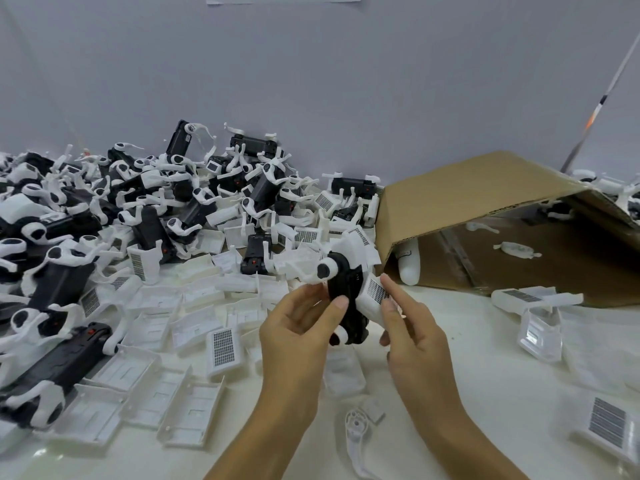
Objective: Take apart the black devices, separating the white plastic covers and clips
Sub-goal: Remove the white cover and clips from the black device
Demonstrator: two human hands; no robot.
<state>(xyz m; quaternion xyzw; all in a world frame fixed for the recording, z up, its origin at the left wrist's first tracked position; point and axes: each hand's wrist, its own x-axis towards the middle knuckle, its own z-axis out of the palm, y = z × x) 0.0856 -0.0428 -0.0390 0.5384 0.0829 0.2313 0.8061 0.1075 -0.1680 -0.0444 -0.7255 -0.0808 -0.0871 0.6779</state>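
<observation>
A black device [346, 289] with white parts is held upright above the table at the centre. My left hand [298, 327] grips its black body, thumb across the front. My right hand [412, 327] holds the white cover with a grid label [374, 296] on the device's right side, index finger stretched along it. A white clip arm with a round black end [327, 270] sticks out at the device's top left. A big heap of black devices with white clips [138, 202] fills the left of the table.
Loose white covers [194, 341] lie scattered in front of the heap. A cardboard box [485, 202] lies on its side at the right with a few white parts inside. More white covers [540, 327] and a white clip [356, 427] lie on the white table.
</observation>
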